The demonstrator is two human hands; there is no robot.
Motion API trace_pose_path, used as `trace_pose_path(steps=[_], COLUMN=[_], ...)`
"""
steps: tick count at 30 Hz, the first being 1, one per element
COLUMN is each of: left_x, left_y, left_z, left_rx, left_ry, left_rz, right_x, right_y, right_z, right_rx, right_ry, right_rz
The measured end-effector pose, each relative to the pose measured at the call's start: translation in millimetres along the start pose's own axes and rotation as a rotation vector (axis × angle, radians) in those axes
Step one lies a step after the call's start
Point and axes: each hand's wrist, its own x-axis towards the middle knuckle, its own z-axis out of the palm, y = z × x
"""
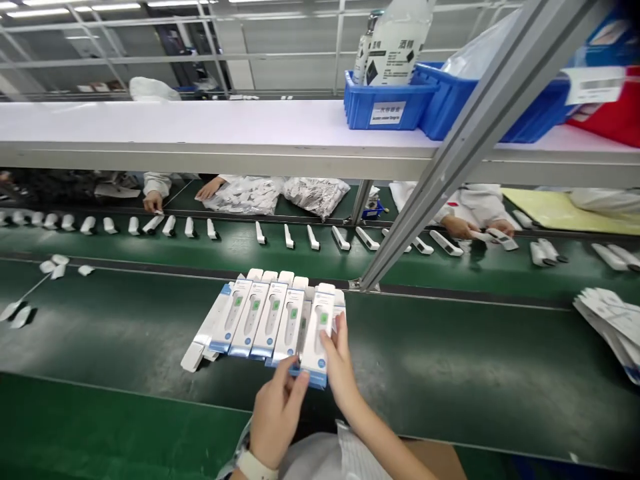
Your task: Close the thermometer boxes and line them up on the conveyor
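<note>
A white and blue thermometer carton [315, 350] stands tilted in front of me, its printed front facing up. My right hand [341, 373] grips its right side, thumb on the front and fingers along the edge. At its lower left corner, my left hand [280, 410] is closed with thumb and fingertips on the bottom edge. Directly left and behind lies a row of several matching cartons [270, 319], printed with a thermometer picture. Under them, more white cartons [207, 327] stick out to the left, partly hidden.
White thermometers [260, 233] line the far green belt, where co-workers' hands [153, 201] work. A metal post [440, 160] slants across on the right. Flat cartons [610, 327] are stacked far right, small white parts [57, 267] far left. Blue bins [387, 107] stand on the shelf [200, 123].
</note>
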Motion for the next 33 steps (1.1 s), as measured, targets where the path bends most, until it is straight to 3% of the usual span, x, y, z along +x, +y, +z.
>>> trace_pose_path(steps=[2, 5, 8, 9, 11, 14, 17, 20, 24, 33], left_x=[-3, 2, 31, 47, 81, 126, 150, 159, 166, 163], left_y=[-6, -28, -64, -79, -108, -141, -154, -154, -149, -137], left_z=[-13.7, -48.2, -88.3, -101.3, -125.2, -152.0, -164.2, -164.7, -157.2, -145.2], left_rx=[0.125, 0.200, 0.347, 0.392, 0.394, 0.323, 0.223, 0.096, -0.056, -0.174], left_ry=[0.167, 0.413, 0.600, 0.606, 0.496, 0.382, 0.246, 0.077, -0.084, -0.138], left_rz=[-0.031, -0.120, -0.205, -0.245, -0.345, -0.380, -0.304, -0.152, -0.010, 0.063], right_x=[5, 10, 11, 12, 12, 9, 3, -4, -4, 19], right_y=[16, 32, 35, 34, 30, 18, 7, -2, -9, -10], right_z=[-2, -10, -20, -24, -30, -38, -40, -32, -2, 82], right_rx=[-0.116, -0.219, -0.247, -0.256, -0.266, -0.244, -0.209, -0.208, -0.230, -0.488], right_ry=[-0.073, -0.163, -0.143, -0.110, -0.033, 0.108, 0.246, 0.305, 0.237, -0.093], right_rz=[0.015, -0.002, -0.005, -0.004, -0.004, 0.019, 0.025, -0.016, -0.146, -0.428])
